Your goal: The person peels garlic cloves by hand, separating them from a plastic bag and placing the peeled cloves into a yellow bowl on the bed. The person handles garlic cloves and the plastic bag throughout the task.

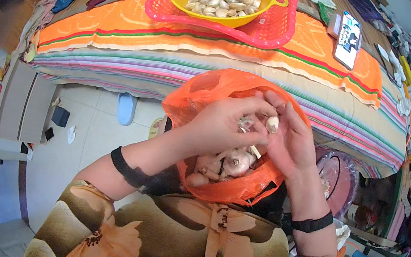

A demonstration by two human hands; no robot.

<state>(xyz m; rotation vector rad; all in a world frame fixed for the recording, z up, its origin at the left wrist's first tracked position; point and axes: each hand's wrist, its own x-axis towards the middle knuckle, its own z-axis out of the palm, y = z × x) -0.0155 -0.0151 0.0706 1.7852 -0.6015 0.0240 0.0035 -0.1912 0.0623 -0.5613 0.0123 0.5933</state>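
Observation:
An orange plastic bag (pixel 212 186) stands wide at its mouth before my body, with whole garlic bulbs (pixel 237 162) and loose dry skins inside. Over it, my left hand (pixel 226 122) is bent palm down, a papery bit of garlic (pixel 245 124) between its thumb and fingers. My right hand (pixel 294 138) is cupped just beside it, a pale garlic clove (pixel 272 124) held against its fingers. Beyond the bag, a yellow plastic colander (pixel 218 19) full of separated garlic cloves (pixel 225 0) sits in a red plastic basket (pixel 280 39).
The basket rests on an orange towel (pixel 116 29) over a striped cloth (pixel 351 127) along a bed's edge. A phone (pixel 348 40) with a lit screen leans at the right. A blue slipper (pixel 126 109) lies on the tiled floor, left of the bag. Clutter lines the right side.

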